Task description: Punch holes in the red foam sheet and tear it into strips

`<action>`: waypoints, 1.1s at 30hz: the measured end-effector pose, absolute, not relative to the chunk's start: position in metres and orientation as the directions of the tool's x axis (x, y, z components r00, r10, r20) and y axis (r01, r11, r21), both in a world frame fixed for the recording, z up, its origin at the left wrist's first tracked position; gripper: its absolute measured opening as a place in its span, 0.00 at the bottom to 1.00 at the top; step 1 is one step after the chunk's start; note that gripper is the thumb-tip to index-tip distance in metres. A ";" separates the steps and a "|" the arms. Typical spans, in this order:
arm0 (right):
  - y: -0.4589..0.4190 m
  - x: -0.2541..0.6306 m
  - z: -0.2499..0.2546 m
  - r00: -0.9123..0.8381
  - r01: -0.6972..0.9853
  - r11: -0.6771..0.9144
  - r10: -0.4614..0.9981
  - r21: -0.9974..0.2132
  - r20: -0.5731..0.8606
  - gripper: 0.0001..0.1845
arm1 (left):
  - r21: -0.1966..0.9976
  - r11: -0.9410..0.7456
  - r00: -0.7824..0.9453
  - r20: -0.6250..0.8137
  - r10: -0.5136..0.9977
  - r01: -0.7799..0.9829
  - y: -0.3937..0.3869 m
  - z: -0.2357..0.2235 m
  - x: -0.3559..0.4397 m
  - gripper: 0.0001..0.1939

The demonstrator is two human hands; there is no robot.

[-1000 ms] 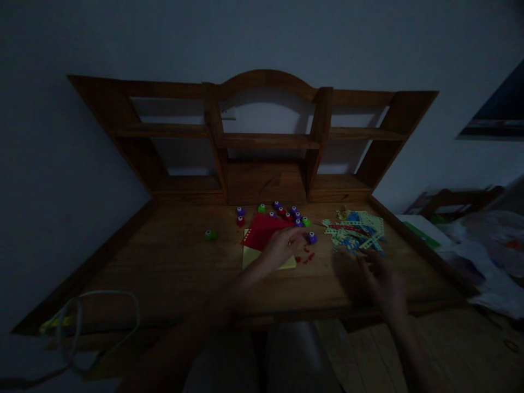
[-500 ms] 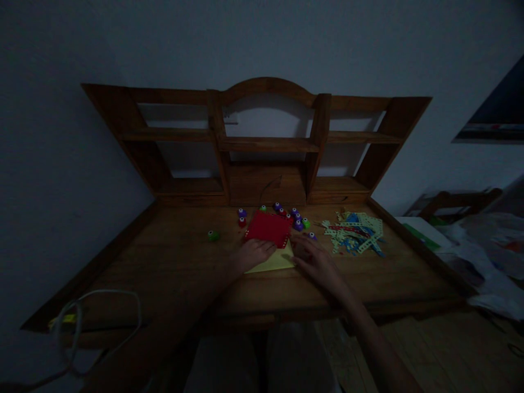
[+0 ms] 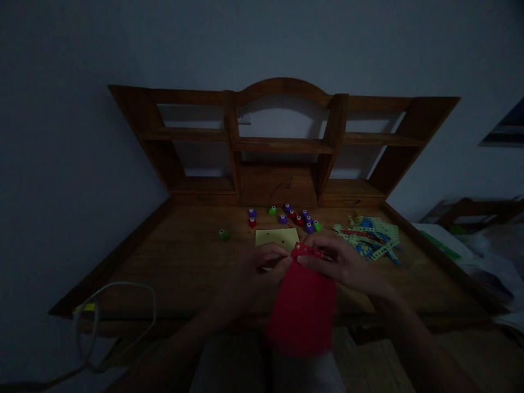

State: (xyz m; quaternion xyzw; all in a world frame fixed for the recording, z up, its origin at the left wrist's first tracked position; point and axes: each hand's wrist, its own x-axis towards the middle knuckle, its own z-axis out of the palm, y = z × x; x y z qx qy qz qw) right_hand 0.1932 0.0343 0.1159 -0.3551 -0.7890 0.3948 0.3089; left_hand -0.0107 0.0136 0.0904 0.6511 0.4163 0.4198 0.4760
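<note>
A sheet of red paper [image 3: 304,311] hangs down past the desk's front edge, blurred at its lower end. Cut-out shapes run along its upper edge. My right hand [image 3: 347,265] grips that edge, thumb in front and fingers behind. At the upper left corner, my left hand [image 3: 266,267] pinches the sheet between thumb and fingertips. Behind my hands a yellow sheet of paper [image 3: 277,236] lies on the desk with small red bits on it. Several small craft punches stand beyond it, among them a purple punch [image 3: 283,219] and a red punch [image 3: 299,220].
A green punch [image 3: 224,234] stands apart on the left of the wooden desk [image 3: 176,256]. Punched strips of pale green, blue and red paper [image 3: 374,237] are heaped at right. Wooden shelves [image 3: 282,144] rise at the back. A white cable [image 3: 123,284] loops at front left.
The red sheet has been lifted off the yellow one, brought toward me and turned to hang down from both hands. More of the punches now show. The view has shifted slightly left.
</note>
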 end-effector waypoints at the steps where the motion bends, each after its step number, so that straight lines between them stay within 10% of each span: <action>1: 0.031 0.194 0.121 -0.584 0.315 0.411 0.794 -0.856 0.166 0.12 | 0.980 -0.166 0.359 0.117 0.926 0.109 0.010 0.094 -0.013 0.08; 15: 0.014 0.201 0.137 -0.739 0.296 0.198 0.667 -0.934 -0.092 0.13 | 0.990 -0.094 0.565 0.020 0.825 0.102 -0.010 0.124 -0.019 0.07; 33: 0.007 0.196 0.135 -0.786 0.471 0.595 0.619 -0.651 -0.002 0.09 | 0.653 -0.453 0.494 0.136 0.859 0.607 -0.026 0.109 -0.001 0.06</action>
